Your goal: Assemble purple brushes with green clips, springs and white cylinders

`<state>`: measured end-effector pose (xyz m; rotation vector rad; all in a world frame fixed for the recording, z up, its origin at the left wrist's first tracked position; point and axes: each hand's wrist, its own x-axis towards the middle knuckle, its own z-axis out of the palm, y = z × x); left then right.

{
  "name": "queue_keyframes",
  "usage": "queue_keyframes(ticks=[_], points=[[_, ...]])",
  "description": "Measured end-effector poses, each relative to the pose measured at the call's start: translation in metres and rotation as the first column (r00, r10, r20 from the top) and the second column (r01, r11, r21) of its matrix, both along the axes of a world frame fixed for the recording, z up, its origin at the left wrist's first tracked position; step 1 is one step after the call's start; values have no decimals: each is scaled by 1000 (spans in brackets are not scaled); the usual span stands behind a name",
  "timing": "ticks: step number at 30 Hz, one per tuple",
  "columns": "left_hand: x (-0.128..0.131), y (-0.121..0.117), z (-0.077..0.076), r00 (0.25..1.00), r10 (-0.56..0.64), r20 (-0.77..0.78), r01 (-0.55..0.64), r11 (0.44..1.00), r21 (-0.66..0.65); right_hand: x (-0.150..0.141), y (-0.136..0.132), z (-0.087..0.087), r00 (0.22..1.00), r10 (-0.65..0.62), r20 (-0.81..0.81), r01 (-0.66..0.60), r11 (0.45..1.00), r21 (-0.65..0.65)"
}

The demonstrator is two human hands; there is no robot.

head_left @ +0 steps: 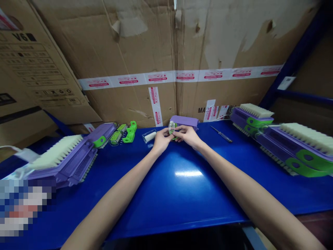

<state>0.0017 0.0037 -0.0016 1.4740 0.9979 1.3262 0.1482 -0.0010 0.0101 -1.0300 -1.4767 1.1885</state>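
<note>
Both of my arms reach forward over the blue table (182,187). My left hand (161,138) and my right hand (187,134) meet at the far middle, fingers pinched together on a small green part with a metal coil spring (171,128). Right behind the hands lies a purple brush body (185,121). To the left of my left hand sits a small clear box with a white roll (149,136).
Stacked purple-and-green brushes with white bristles lie at the left (62,156) and at the right (293,146). Loose green parts (127,133) lie at the back left. A small screwdriver (221,134) rests right of my hands. Cardboard boxes (171,52) wall the back.
</note>
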Motion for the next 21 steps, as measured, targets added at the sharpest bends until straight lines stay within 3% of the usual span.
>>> queue_keyframes(ticks=[3,6,9,11,15,17,19,21], points=[[0,2,5,999,39,21,-41,995,89,-1,-3,7,955,37,-293,-98,976,-196],[3,1,10,995,-53,88,48,997,57,-2,-4,11,901,66,-428,-222,918,-327],[10,-1,15,985,-144,93,143,990,18,-3,-4,11,888,122,-443,-269,920,-286],[13,-1,17,987,-155,39,153,988,36,0,-2,12,911,110,-397,-214,950,-227],[10,2,16,972,1,-235,44,982,184,16,5,19,934,-24,-356,-22,992,-125],[5,5,13,896,133,-423,14,945,326,28,9,25,903,-107,-417,69,992,-105],[1,8,11,780,226,-583,66,897,437,42,12,31,838,-181,-515,134,983,-129],[-1,9,9,656,270,-705,143,873,467,55,13,36,766,-269,-584,196,963,-186]])
